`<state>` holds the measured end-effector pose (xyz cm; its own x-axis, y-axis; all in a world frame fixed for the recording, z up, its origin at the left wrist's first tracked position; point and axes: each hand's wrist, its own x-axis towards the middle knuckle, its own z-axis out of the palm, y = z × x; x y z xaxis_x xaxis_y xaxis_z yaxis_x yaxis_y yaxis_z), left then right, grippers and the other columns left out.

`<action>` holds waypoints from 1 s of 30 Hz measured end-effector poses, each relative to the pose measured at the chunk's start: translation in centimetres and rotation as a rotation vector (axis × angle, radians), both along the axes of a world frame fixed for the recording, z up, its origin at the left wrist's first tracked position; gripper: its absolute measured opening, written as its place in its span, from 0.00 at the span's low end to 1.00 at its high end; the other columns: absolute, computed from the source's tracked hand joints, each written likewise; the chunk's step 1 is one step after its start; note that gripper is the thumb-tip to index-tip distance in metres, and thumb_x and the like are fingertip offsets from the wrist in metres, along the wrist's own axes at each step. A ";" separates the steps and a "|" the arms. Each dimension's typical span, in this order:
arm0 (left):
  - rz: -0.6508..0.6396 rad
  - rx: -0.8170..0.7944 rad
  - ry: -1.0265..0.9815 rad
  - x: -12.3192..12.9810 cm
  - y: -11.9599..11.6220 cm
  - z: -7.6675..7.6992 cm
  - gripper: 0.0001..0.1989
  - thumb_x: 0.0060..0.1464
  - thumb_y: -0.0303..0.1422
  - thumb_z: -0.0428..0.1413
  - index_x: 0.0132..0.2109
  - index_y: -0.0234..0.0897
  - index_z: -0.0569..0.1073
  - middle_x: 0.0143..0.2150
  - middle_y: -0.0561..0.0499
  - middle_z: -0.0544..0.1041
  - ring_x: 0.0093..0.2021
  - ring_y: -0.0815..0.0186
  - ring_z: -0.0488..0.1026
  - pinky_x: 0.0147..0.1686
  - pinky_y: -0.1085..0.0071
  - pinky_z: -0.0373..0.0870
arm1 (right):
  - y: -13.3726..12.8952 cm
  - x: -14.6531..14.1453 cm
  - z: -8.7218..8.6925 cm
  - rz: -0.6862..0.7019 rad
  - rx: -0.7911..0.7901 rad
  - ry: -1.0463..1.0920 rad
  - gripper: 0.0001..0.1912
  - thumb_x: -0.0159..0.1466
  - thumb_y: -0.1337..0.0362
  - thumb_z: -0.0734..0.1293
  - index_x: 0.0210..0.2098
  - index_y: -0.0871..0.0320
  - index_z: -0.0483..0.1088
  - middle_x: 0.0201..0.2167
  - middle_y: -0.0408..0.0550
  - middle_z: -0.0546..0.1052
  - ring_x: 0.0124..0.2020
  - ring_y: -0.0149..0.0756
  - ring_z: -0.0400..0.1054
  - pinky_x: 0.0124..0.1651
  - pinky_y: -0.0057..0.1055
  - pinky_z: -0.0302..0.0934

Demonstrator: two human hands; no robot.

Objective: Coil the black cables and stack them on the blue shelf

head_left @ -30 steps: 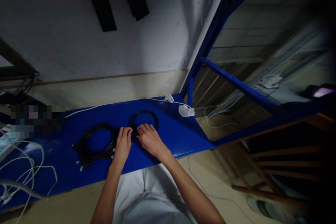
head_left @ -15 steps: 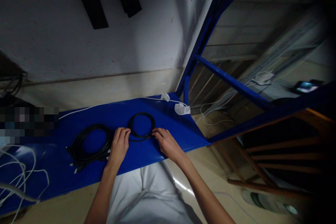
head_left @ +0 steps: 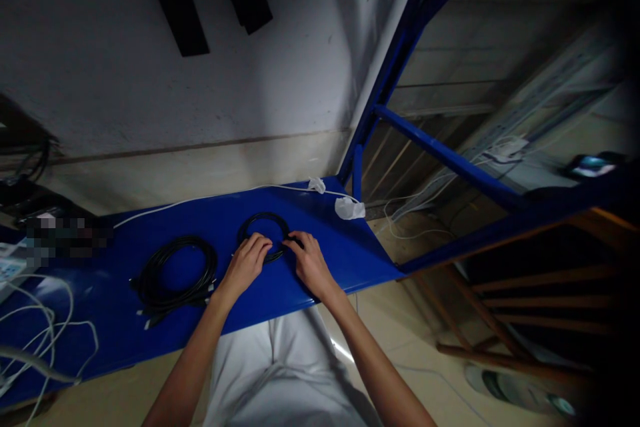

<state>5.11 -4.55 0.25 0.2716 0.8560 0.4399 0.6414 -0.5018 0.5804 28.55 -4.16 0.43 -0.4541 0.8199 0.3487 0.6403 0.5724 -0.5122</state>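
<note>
"Where's the coil (head_left: 264, 215)?"
"On the surface (head_left: 340, 247), left hand (head_left: 249, 259) over its near side; whether it grips, I can't tell. Right hand (head_left: 309, 261) seemingly pinches its right side."
"Risk?"
"Springing apart, if that pinch slips."

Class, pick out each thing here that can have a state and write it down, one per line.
Smaller black cable: coiled
Larger black cable: coiled, lying on the blue table
Left hand: fingers bent at the smaller coil, grip unclear
Right hand: fingers bent at its right side, grip unclear
White cords: loosely tangled
Device screen: lit
</note>
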 end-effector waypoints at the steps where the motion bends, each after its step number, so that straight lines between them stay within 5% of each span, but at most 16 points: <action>1: 0.006 0.003 -0.054 0.1 0.0 0.1 0.11 0.75 0.34 0.51 0.53 0.45 0.78 0.47 0.45 0.79 0.50 0.58 0.79 0.55 0.60 0.76 | 0.0 -0.4 0.0 -0.030 0.002 0.044 0.32 0.65 0.82 0.60 0.64 0.54 0.72 0.66 0.60 0.69 0.68 0.51 0.63 0.68 0.54 0.62; 7: 0.085 -0.002 -0.372 1.7 -1.6 0.7 0.08 0.72 0.37 0.57 0.50 0.45 0.80 0.46 0.46 0.81 0.49 0.58 0.81 0.53 0.59 0.79 | -1.3 -3.0 0.7 -0.071 -0.137 0.435 0.15 0.75 0.61 0.65 0.60 0.53 0.74 0.59 0.57 0.76 0.63 0.48 0.70 0.67 0.50 0.65; 15: 0.029 0.010 -0.475 2.6 -3.5 -0.3 0.08 0.70 0.31 0.59 0.49 0.44 0.82 0.44 0.47 0.82 0.47 0.61 0.81 0.50 0.63 0.80 | -2.9 -3.9 1.0 -0.020 -0.457 0.798 0.16 0.75 0.50 0.68 0.49 0.54 0.79 0.52 0.54 0.81 0.55 0.44 0.76 0.60 0.41 0.71; 23: -0.087 0.038 -0.465 2.7 -3.7 -0.4 0.07 0.68 0.26 0.61 0.50 0.41 0.81 0.43 0.47 0.82 0.45 0.63 0.81 0.49 0.67 0.79 | -2.1 -2.8 1.3 -0.040 -0.774 0.968 0.17 0.63 0.48 0.79 0.38 0.55 0.82 0.38 0.47 0.83 0.42 0.40 0.75 0.51 0.34 0.67; 30: -0.163 -0.059 -0.501 2.9 -4.1 -0.2 0.05 0.67 0.29 0.63 0.48 0.42 0.81 0.42 0.48 0.83 0.43 0.64 0.82 0.46 0.68 0.79 | -1.7 -1.7 1.6 0.025 -0.831 0.928 0.17 0.63 0.48 0.79 0.36 0.56 0.80 0.32 0.43 0.79 0.33 0.34 0.68 0.40 0.31 0.62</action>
